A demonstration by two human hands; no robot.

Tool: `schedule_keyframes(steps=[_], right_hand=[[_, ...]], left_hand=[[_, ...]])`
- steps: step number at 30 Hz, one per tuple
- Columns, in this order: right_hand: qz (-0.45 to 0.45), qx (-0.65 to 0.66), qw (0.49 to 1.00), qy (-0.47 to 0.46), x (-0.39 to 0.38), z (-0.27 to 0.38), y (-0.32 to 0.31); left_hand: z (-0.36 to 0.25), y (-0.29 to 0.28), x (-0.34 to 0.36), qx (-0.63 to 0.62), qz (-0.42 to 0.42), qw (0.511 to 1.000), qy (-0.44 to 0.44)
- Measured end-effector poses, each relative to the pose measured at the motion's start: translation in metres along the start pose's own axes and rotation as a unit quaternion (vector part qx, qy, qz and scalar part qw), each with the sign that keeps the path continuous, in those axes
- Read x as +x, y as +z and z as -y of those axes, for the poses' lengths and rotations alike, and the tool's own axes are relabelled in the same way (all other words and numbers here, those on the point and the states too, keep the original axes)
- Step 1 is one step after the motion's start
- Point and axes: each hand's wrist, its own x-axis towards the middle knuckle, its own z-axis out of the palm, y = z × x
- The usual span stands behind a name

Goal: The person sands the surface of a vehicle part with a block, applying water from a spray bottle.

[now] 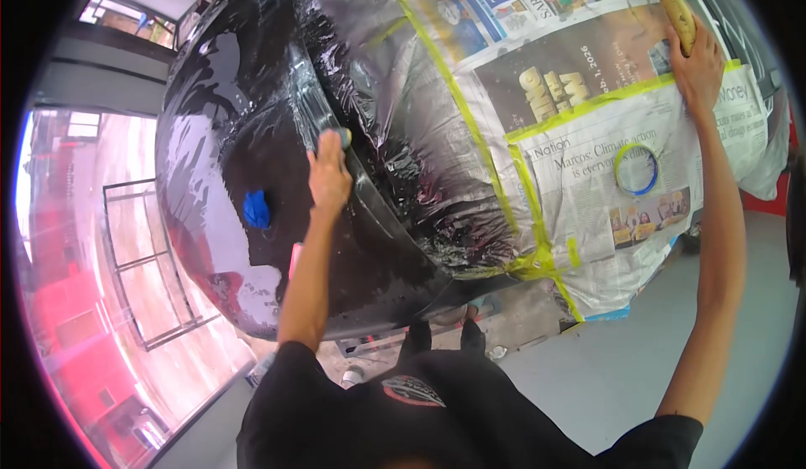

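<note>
My left hand (330, 179) presses on the wet, glossy dark car panel (277, 158), beside a curved, raised edge. Its fingers close round a small pad (343, 136), of which only a bluish and yellowish end shows. At the far right, my right hand (698, 68) lies over the newspaper-covered part of the car, its fingers round the lower end of a long, tan, bar-like piece (670, 9). A crumpled blue piece (257, 209) sits on the panel, left of my left hand. Whitish wet streaks run along the raised edge.
Newspaper sheets (588, 154) joined by yellow-green masking tape (483, 146) cover the right side. A roll of tape (636, 169) lies on them. Crinkled, paint-darkened plastic film (420, 158) borders the bare panel. Grey floor (621, 377) spreads at lower right; a metal frame (151, 259) stands left.
</note>
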Motion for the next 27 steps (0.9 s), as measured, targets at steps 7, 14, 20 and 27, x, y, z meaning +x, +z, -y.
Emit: schedule_keyframes(steps=[7, 14, 20, 27], right_hand=[[-0.011, 0.036, 0.999, -0.001, 0.007, 0.03, 0.003], [-0.018, 0.023, 1.0, -0.003, 0.01, 0.016, -0.003], [-0.012, 0.013, 1.0, -0.01, 0.012, 0.017, 0.0], [-0.015, -0.014, 1.0, -0.012, 0.008, -0.009, 0.0]], left_hand=[[0.045, -0.021, 0.079, -0.011, -0.013, 0.999, -0.04], [0.031, -0.012, 0.037, 0.063, -0.027, 0.997, 0.046], [0.029, -0.008, 0.051, -0.05, -0.062, 0.997, -0.002], [-0.017, -0.008, -0.025, -0.017, -0.014, 0.999, 0.042]])
